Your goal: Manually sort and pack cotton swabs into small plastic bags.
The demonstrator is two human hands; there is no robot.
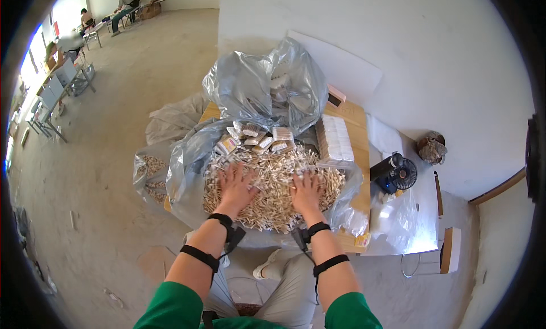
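A wide heap of loose cotton swabs [273, 189] with pale wooden sticks and white tips lies on grey plastic sheeting [187, 169] over a wooden table [357, 130]. On the left part of the heap rests my left hand [236, 186], palm down with its fingers spread. My right hand [306, 191] lies on the right part, fingers apart and partly sunk among the swabs. Neither hand grips anything that I can see. Several small clear packs of swabs [282, 134] sit along the heap's far edge. A block of stacked white packs [335, 140] stands at the far right.
A large grey plastic bag [242, 87] bulges behind the heap. Left of the table, a clear bag [149, 178] holds more swabs. To the right, a black fan [405, 174] and clear plastic bags [401, 215] are on a white table. Several people sit far left.
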